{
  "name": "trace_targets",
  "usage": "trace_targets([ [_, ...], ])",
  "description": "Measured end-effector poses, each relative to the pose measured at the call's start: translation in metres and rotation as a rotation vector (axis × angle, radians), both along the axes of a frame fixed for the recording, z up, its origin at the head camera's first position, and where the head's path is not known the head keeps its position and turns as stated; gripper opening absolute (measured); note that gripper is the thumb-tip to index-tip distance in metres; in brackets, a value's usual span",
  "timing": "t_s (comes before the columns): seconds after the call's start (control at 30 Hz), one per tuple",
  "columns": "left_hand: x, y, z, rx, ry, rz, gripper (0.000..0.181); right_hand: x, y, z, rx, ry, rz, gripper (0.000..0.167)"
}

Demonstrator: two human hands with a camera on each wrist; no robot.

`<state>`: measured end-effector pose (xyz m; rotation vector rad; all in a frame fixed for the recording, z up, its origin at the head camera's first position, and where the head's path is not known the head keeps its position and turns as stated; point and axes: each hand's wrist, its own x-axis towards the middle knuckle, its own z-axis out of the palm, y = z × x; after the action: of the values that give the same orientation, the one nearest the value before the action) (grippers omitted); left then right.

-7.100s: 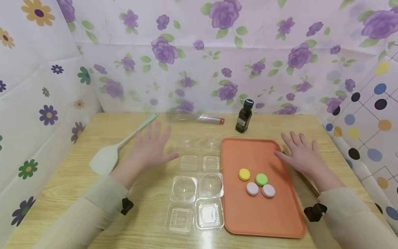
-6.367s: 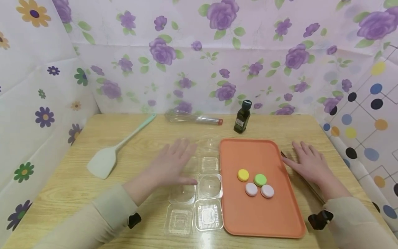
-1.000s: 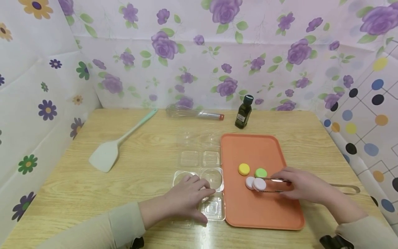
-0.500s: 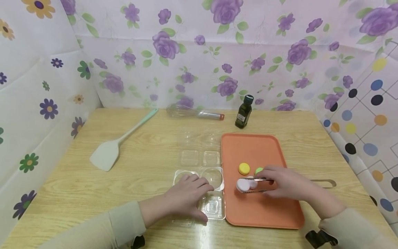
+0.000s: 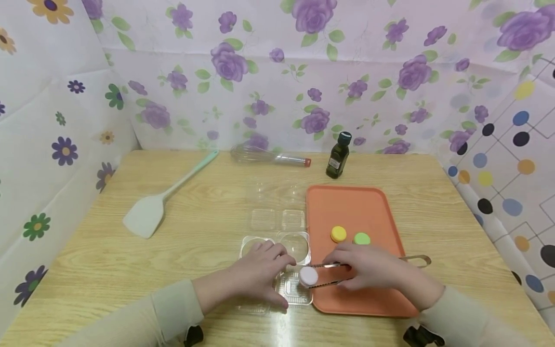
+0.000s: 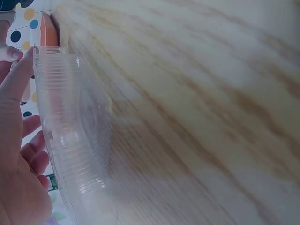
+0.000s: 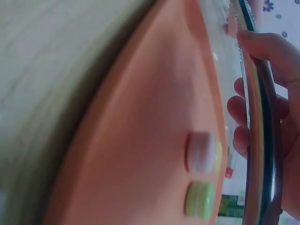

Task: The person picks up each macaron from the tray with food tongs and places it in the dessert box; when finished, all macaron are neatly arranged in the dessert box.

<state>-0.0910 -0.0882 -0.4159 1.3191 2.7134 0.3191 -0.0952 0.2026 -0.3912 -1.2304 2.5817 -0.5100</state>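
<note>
My right hand (image 5: pixel 368 265) grips a pair of metal tongs (image 5: pixel 415 260). A pale pink macaron (image 5: pixel 309 276) sits between the tong tips, above the near right compartment of a clear plastic container (image 5: pixel 299 296). My left hand (image 5: pixel 260 270) rests over the left part of that container, its thumb (image 6: pixel 18 77) along the rim and the other fingers loosely bent. On the orange tray (image 5: pixel 347 202) lie a yellow macaron (image 5: pixel 338 234) and a green macaron (image 5: pixel 362 238). Another pale macaron (image 7: pixel 201 152) on the tray appears in the right wrist view; my right hand hides it in the head view.
A second clear container (image 5: pixel 262 219) lies behind the first. Farther back are a whisk (image 5: pixel 269 156) and a dark bottle (image 5: pixel 337 156). A pale spatula (image 5: pixel 147 214) lies at the left. Flowered cloth (image 5: pixel 277 96) stands behind the wooden table (image 5: pixel 195 241).
My right hand has taken up the tongs and moved left, carrying a pale pink macaron from the tray to above the container. My left hand came onto the container earlier and stays there.
</note>
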Motion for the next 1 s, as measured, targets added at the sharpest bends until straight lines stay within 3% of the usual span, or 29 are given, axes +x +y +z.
trace_targets([
  [0.4, 0.0, 0.0, -0.004, 0.009, 0.02, 0.001, 0.078, 0.007, -0.023, -0.005, -0.004, -0.041, 0.023, 0.04],
  [0.7, 0.0, 0.0, -0.005, 0.014, 0.023, 0.005, 0.079, 0.009, -0.026, -0.006, 0.01, 0.022, 0.019, 0.039],
  [1.0, 0.0, 0.0, -0.005, 0.014, 0.04, 0.0, 0.08, 0.01, -0.032, -0.003, 0.066, 0.141, 0.039, 0.038],
])
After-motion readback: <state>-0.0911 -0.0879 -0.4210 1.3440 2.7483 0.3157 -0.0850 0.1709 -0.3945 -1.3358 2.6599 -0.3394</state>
